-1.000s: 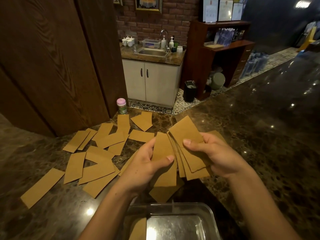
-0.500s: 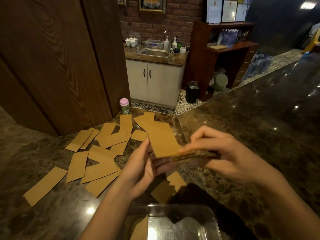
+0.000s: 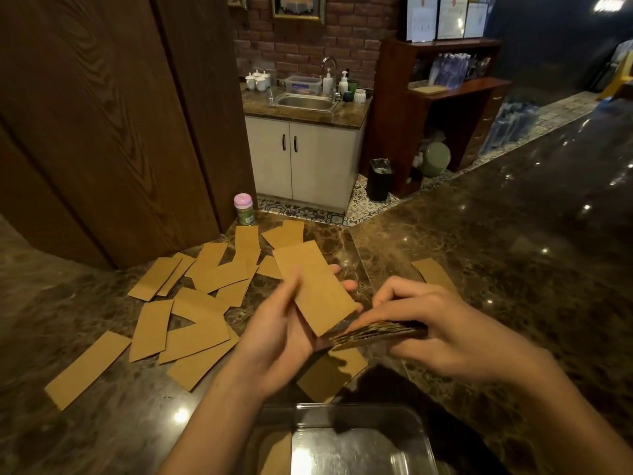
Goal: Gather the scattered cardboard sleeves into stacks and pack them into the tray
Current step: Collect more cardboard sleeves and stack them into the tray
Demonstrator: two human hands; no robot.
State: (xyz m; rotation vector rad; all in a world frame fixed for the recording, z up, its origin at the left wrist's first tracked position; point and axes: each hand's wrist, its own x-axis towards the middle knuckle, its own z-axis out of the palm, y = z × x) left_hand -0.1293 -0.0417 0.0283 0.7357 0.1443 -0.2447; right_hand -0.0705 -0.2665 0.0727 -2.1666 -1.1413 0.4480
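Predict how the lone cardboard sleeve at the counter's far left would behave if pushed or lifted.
The lone sleeve lies flat and thin, so it probably slides on the glossy counter rather than rolling. A similar sleeve in the left hand juts out straight, suggesting fair stiffness, little weight.

Tan cardboard sleeves (image 3: 197, 305), brown-veined marble counter (image 3: 496, 269), clear tray (image 3: 421, 433).

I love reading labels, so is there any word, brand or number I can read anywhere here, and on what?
Nothing here can be read.
The framed certificates: print too small and blurred.
The pink-lidded jar: green label, blurred.
The box by the sink: blue label, blurred.
The cardboard sleeves: no print shows.
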